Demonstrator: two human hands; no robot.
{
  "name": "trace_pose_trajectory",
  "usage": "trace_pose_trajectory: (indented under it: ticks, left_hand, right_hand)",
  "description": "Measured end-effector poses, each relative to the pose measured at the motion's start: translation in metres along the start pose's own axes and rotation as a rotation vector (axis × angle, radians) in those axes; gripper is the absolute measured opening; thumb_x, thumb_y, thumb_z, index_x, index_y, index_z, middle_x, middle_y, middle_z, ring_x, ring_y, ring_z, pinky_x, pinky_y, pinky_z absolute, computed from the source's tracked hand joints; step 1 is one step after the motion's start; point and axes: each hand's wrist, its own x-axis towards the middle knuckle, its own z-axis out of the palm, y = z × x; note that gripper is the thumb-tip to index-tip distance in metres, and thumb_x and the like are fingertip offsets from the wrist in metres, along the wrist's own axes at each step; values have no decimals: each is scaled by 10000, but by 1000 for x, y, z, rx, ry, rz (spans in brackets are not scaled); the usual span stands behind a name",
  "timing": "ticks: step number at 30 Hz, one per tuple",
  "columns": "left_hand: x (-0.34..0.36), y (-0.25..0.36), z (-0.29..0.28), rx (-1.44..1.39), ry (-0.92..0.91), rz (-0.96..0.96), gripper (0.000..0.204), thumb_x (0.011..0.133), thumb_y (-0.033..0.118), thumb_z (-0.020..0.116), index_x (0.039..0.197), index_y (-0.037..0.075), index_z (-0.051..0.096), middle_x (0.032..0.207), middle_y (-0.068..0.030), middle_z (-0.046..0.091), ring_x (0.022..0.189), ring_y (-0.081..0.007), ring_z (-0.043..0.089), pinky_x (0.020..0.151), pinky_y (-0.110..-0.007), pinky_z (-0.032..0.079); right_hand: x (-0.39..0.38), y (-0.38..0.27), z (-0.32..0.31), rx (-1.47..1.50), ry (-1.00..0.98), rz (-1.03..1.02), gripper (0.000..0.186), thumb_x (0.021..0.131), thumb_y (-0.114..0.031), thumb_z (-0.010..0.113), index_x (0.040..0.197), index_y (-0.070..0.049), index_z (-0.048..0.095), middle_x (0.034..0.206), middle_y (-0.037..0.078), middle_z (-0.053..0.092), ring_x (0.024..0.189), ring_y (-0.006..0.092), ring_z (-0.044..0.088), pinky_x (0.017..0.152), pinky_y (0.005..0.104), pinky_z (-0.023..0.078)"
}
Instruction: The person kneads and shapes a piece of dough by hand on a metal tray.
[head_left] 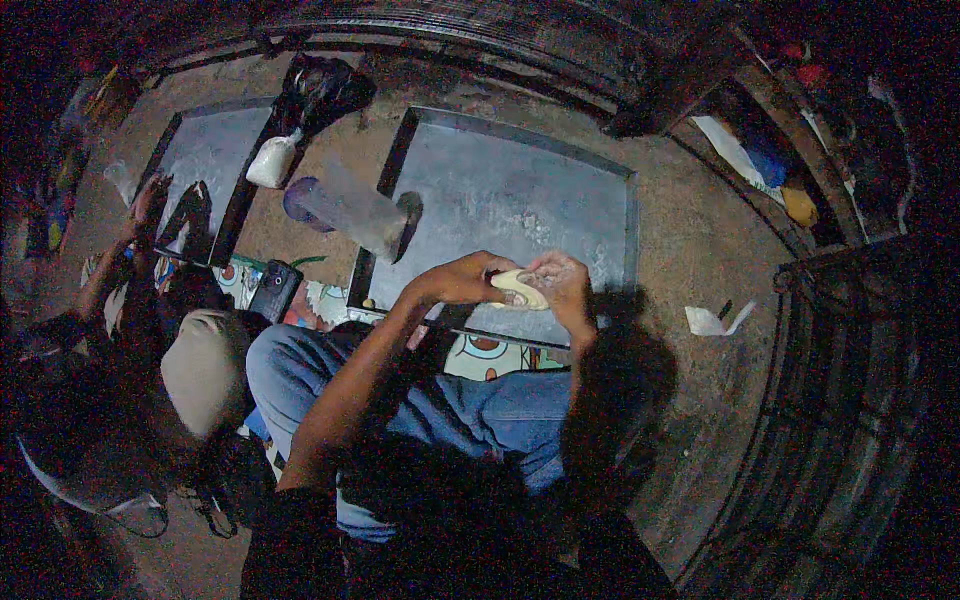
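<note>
A pale, soft, dough-like piece (pixel 518 292) is held between my two hands over a large grey metal tray (pixel 440 170), near its front edge. My left hand (pixel 470 280) grips the piece from the left, thumb and fingers bent round it. My right hand (pixel 560 285) pinches it from the right, its fingers whitened as if with powder. A pale cylinder (pixel 355 215) with a purple end stands or lies by the tray's left edge; which, I cannot tell.
A co-worker's hand (pixel 150 200) is at a second tray (pixel 220 140) on the left. A white bag (pixel 270 160), a black bag (pixel 315 90), a phone (pixel 275 292) and white scraps (pixel 708 320) lie around. Dark railings (pixel 820 400) edge the right side.
</note>
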Motion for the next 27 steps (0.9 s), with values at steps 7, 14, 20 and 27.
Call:
trace_pose_trajectory:
  ticks: [7,14,20,27]
  left_hand:
    - [-1,-16,7,-37,340,66,195,773,155,714,846,-5,628,723,-42,621,699,-109,555,650,-298,457]
    - [5,3,4,-283,257,-58,199,837,229,674,884,43,623,757,-2,620,711,-94,563,642,-271,461]
    - [10,3,1,-95,105,-231,282,866,208,602,1073,18,609,906,-46,646,800,-124,581,709,-294,478]
    - [11,6,14,-233,174,-179,246,885,234,592,1004,22,625,766,-19,617,680,-84,528,607,-260,426]
  right_hand:
    - [12,34,1,190,246,150,275,882,-317,574,917,-44,561,659,42,584,568,123,576,478,236,439]
    - [12,32,9,81,25,290,319,880,-350,561,891,-37,622,669,59,592,545,149,555,486,284,415]
    - [7,16,13,-174,139,-78,209,852,-237,621,924,-45,661,775,146,645,676,324,598,642,355,470]
    - [10,40,2,24,94,517,533,921,-487,408,769,-52,675,703,173,648,640,324,645,665,399,505]
